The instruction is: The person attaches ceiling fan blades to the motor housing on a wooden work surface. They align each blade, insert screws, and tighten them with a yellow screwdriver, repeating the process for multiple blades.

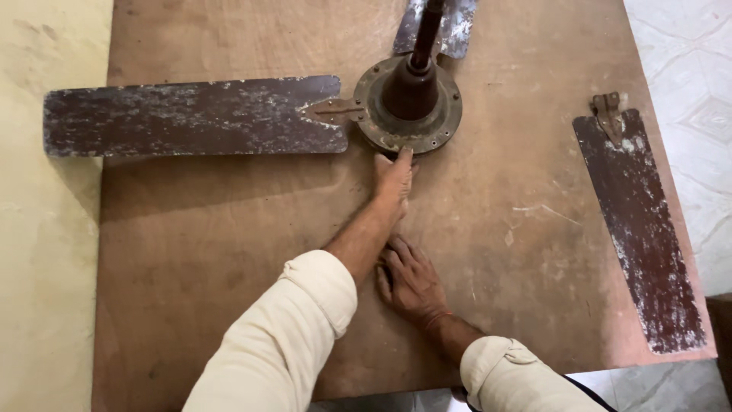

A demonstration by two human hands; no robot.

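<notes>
Worn brown wood formed the board (229, 252) on which everything was laid. Far to the left of the left hand's fingertips, a long dark fan blade (191, 116), its paint flaked and speckled white, was seen stretched out flat, joined by a rusted bracket (332, 111) to the fan motor hub (408, 111). The hub, round, brown and ringed by a corroded flange, was placed directly beyond the fingertips, with a dark rod (425, 34) rising from its centre and a second blade (450, 19) partly seen behind it. The left hand (393, 183) was stretched forward from a cream sleeve (290, 336), its fingers held close together and pressed against the near rim of the hub; whether anything was pinched beneath them could not be told. Just behind and slightly right of that wrist, the right hand (412, 282) was laid palm down on the board, fingers loosely spread and gripping nothing. Well apart to the right of both sets of fingers, a detached blade (637, 229) was found lying flat near the board's edge, its metal bracket pointed away from the person.
</notes>
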